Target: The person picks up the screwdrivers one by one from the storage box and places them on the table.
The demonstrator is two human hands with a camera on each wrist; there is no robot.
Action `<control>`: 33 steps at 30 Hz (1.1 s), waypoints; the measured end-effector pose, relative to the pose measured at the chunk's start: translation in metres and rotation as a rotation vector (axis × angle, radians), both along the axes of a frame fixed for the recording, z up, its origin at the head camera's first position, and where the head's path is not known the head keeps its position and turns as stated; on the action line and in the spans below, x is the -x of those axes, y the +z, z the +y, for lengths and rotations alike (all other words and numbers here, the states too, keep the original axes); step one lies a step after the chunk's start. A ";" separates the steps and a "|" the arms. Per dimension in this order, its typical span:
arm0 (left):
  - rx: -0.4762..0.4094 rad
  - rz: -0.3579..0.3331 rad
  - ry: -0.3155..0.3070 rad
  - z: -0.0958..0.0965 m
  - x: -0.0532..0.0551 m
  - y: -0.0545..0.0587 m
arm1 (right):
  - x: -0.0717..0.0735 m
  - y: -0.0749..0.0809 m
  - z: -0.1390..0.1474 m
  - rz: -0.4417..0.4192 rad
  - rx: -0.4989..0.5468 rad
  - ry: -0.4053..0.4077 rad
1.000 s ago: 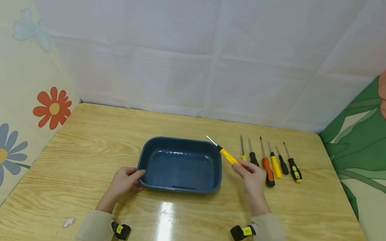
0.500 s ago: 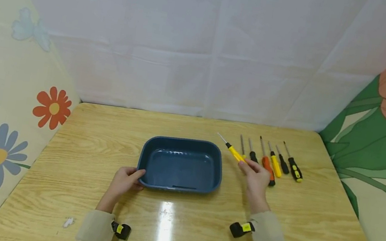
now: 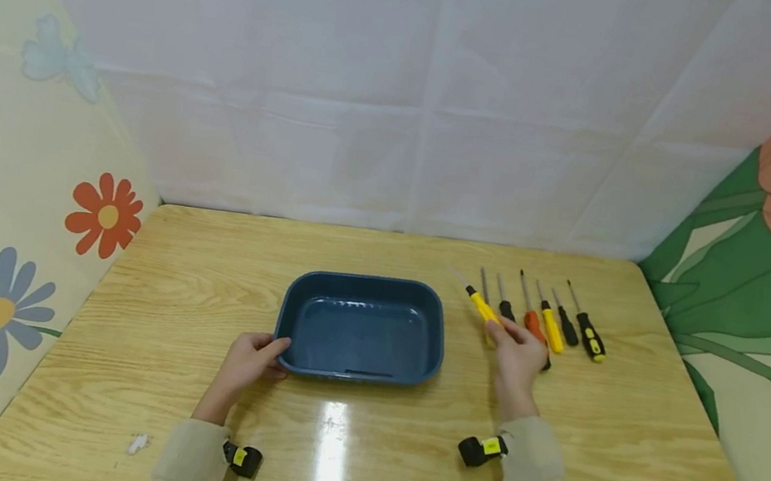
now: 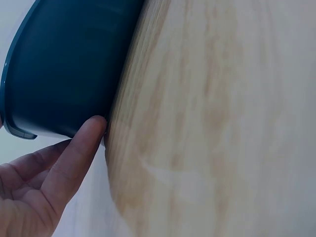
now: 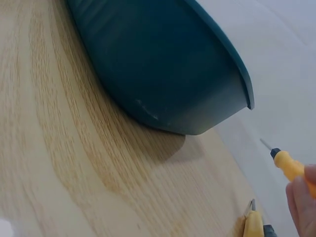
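Observation:
A dark blue rectangular tray stands on the wooden table. My left hand grips its near left corner, thumb over the rim and fingers against the outer wall. In my right hand is a yellow screwdriver with a black collar, pinched by the handle above the table. Its shaft points away and to the left, blurred in the head view. The right wrist view shows the same screwdriver near the tray's outer side, with the fingers partly cut off by the edge.
Right of the tray lies a row of screwdrivers, among them an orange one, a yellow one and a black-and-yellow one. My right hand hides parts of those on the left. A white wall cloth hangs behind the table.
My right hand has moved right with the yellow screwdriver, from the tray's right rim toward the row of screwdrivers. The left hand and the tray stay in place.

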State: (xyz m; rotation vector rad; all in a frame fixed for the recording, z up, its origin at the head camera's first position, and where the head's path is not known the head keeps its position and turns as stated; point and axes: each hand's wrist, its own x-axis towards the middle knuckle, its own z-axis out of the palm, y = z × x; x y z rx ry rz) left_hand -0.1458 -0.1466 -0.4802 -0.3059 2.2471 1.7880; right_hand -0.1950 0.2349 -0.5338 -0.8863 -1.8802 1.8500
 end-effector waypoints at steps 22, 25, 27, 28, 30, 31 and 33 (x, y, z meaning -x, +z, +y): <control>0.028 0.012 -0.001 -0.001 0.002 -0.004 | -0.015 0.053 -0.019 -0.086 -0.268 -0.017; 0.027 0.012 -0.004 -0.001 0.002 -0.004 | -0.014 0.051 -0.020 -0.084 -0.327 -0.019; 0.027 0.013 -0.008 -0.001 0.002 -0.004 | -0.014 0.049 -0.021 -0.081 -0.362 -0.013; 0.025 0.013 -0.007 -0.001 0.002 -0.004 | -0.014 0.049 -0.021 -0.078 -0.376 -0.007; 0.023 0.012 -0.007 -0.001 0.002 -0.004 | -0.014 0.048 -0.022 -0.072 -0.407 0.006; 0.024 0.011 -0.009 -0.001 0.001 -0.003 | -0.015 0.048 -0.022 -0.066 -0.426 0.015; 0.024 0.011 -0.009 -0.001 0.001 -0.003 | -0.016 0.048 -0.023 -0.059 -0.458 0.043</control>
